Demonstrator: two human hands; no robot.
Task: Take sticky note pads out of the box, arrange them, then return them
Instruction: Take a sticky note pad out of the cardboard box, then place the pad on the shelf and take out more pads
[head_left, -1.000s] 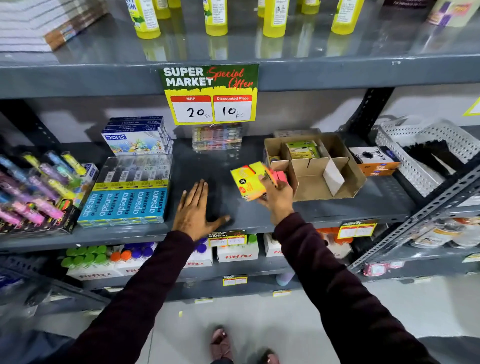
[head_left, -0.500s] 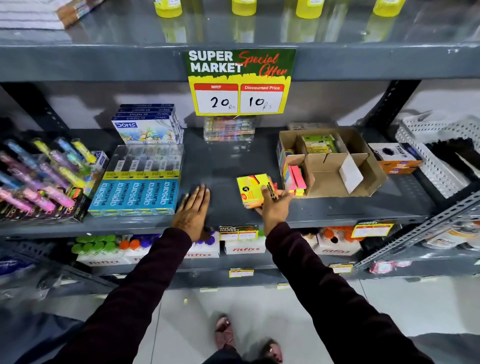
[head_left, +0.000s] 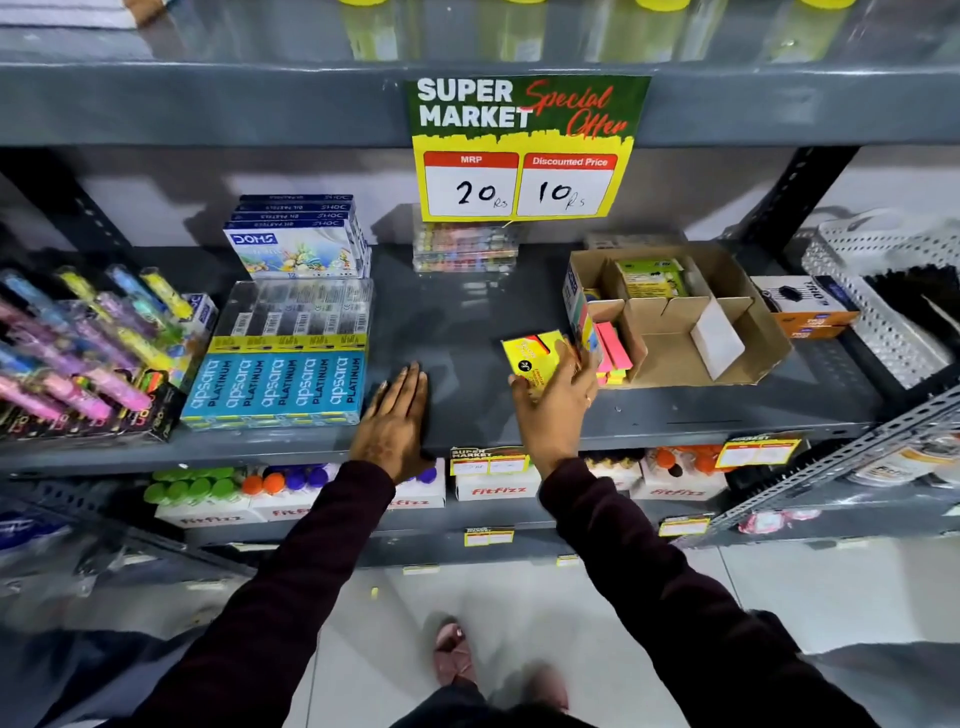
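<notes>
I am setting a yellow sticky note pad (head_left: 532, 358) on the shelf (head_left: 467, 322), my right hand (head_left: 556, 402) gripping it just left of the box (head_left: 727, 312); my left hand (head_left: 397, 415) is resting flat, holding nothing. Next, I judge, releasing it squarely
</notes>
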